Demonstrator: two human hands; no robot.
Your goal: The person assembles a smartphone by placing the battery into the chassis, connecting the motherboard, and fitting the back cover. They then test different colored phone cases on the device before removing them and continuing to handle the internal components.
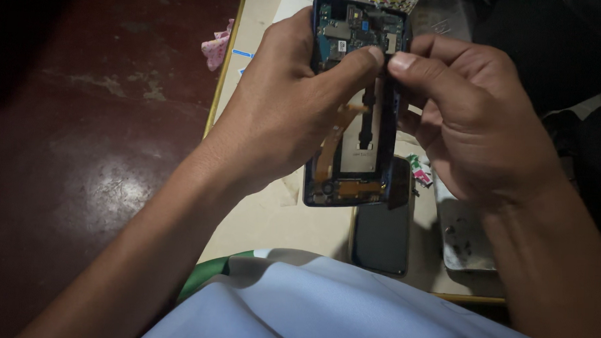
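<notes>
An opened smartphone point(354, 171) with a blue frame is held upright above the table, its circuit board at the top and orange flex cables lower down. My left hand point(286, 105) wraps around its left side, thumb pressed across the board. My right hand point(475, 122) holds the right edge, its thumb tip meeting the left thumb near the top of the battery bay.
A dark phone back cover point(381, 238) lies on the beige table point(272, 221) below the phone. A small grey tray point(464, 241) sits to the right. A pink cloth point(217, 47) lies at the table's left edge. Dark red floor point(81, 148) spreads left.
</notes>
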